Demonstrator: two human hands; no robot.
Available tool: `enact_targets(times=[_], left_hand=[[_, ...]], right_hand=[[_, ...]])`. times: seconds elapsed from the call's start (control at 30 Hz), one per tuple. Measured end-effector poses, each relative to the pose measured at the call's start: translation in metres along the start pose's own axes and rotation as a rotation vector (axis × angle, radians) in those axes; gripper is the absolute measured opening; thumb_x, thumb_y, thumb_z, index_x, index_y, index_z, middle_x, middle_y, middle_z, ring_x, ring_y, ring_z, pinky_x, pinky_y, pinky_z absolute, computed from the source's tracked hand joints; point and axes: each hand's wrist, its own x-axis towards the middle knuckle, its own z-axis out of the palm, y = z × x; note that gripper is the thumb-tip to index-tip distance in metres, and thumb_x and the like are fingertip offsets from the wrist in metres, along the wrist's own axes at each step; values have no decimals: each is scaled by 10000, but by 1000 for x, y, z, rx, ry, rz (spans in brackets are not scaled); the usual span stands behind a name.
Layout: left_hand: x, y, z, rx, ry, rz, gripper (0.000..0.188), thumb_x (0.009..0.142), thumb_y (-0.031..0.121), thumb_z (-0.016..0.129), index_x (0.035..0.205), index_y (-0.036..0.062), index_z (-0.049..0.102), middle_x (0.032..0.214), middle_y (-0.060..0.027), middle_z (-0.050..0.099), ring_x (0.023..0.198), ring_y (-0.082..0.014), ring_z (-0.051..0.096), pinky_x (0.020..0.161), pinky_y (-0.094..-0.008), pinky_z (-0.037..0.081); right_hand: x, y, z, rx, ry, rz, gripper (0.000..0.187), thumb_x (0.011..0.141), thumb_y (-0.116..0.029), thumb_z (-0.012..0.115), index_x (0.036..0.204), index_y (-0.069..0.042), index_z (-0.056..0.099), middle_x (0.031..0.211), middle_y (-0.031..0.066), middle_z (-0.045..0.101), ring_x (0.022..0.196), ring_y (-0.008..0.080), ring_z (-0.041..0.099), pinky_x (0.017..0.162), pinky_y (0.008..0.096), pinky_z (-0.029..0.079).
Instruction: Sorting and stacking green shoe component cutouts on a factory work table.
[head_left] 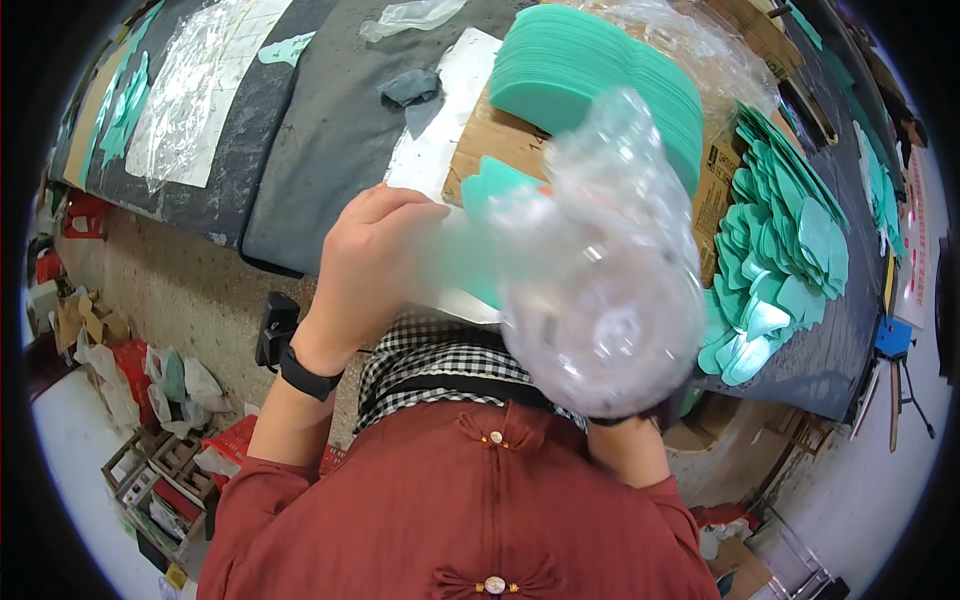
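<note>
My left hand (365, 265) is closed on thin green sole-shaped sheets (492, 180), partly smeared by motion, above the near edge of the table. Right of them, a clear, rounded plastic bottle (610, 310) is raised close to the view, its round base toward me and its narrower part pointing away. My right forearm (630, 450) leads up behind this bottle, which hides the right hand and its fingers. A small orange spot shows beside the bottle. Just beyond stands a tall, neat stack of green sole-shaped sheets (600, 70) on a brown cardboard piece (500, 137).
A loose, fanned pile of green sheets (775, 240) lies at the right on the dark table (330, 130). A grey cloth scrap (410, 88) and clear film (190, 95) lie to the left. Red crates (235, 445) and bags stand on the floor, lower left.
</note>
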Motion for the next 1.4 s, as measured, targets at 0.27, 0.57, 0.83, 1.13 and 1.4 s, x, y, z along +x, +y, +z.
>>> enact_targets(times=[0.27, 0.57, 0.83, 1.13, 1.4], left_hand=[[-22, -5, -14, 35, -58, -169, 193, 807, -13, 672, 988, 40, 715, 975, -91, 687, 936, -285, 643, 903, -380, 497], [-2, 16, 32, 69, -185, 165, 282, 735, 20, 629, 1007, 96, 648, 1017, -82, 609, 1034, -298, 553, 971, -444, 414], [15, 31, 29, 95, -345, 148, 305, 789, 30, 693, 1090, 81, 684, 1112, -88, 656, 1073, -304, 577, 937, -429, 438], [51, 51, 68, 203, -262, 238, 285, 774, 163, 680, 1055, 119, 663, 968, -50, 630, 901, -271, 592, 808, -399, 470], [47, 60, 69, 167, -325, 86, 266, 771, 8, 672, 1032, 64, 666, 963, -91, 626, 931, -304, 586, 820, -408, 482]], right_hand=[[105, -7, -31, -180, 156, 123, 402, 824, -29, 774, 1209, -39, 660, 1307, 124, 601, 1147, 254, 598, 987, 397, 485], [91, -18, -15, 399, 104, 32, 548, 775, -148, 810, 1264, -47, 584, 1219, 121, 626, 1097, 336, 608, 967, 441, 450], [40, 29, -80, -351, -11, 146, 705, 810, -93, 812, 1415, -5, 461, 1379, 116, 549, 1245, 267, 549, 1119, 409, 394], [-5, 24, -69, 75, 62, 235, 421, 859, -179, 706, 1224, 8, 612, 1161, 199, 653, 1033, 405, 639, 877, 459, 520], [-57, 26, -156, 177, 277, 635, 410, 832, -168, 719, 1178, 24, 610, 1135, 218, 647, 1011, 416, 638, 865, 465, 522]])
